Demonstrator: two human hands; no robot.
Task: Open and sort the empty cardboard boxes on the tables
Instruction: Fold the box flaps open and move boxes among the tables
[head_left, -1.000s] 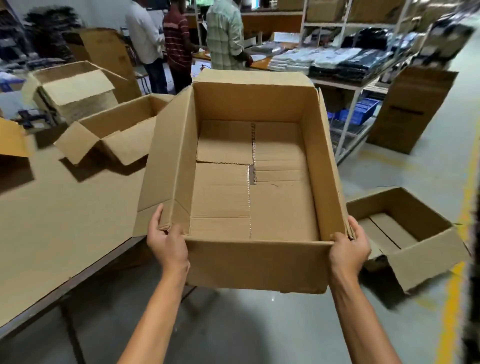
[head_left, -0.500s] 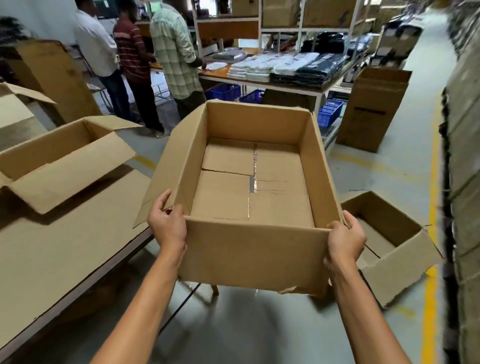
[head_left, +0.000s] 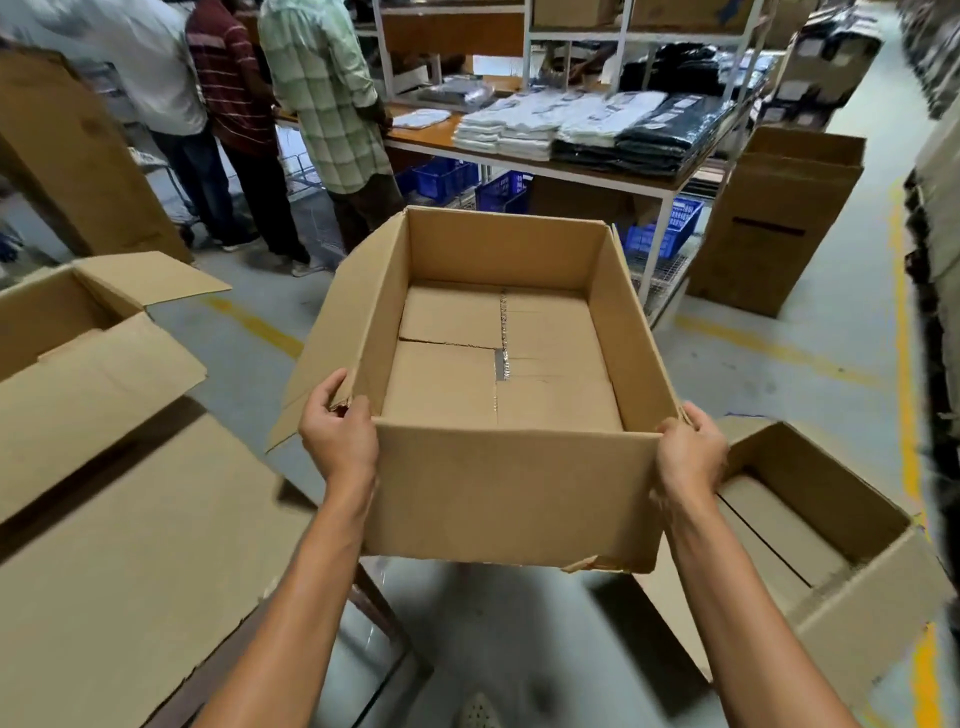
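Moved: carried box (head_left: 509, 483) has swung right, clear of the table's (head_left: 130, 571) right edge and nearer the floor box (head_left: 831, 519).
Position: held in the air over the aisle, between the table edge and the floor box, open side up, empty.
Left hand (head_left: 340, 441): clasps the near-left corner.
Right hand (head_left: 688, 457): fingers curled over the near-right corner.
Risk: only the top corners are held, so the box could tip. Its loose left flap may snag the table edge. The floor box is probably a trip hazard.

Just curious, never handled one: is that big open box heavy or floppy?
Probably light: the box is empty and held up by the left hand and right hand at its near corners. Likely floppy: its left flap splays loose and a bottom edge is torn.
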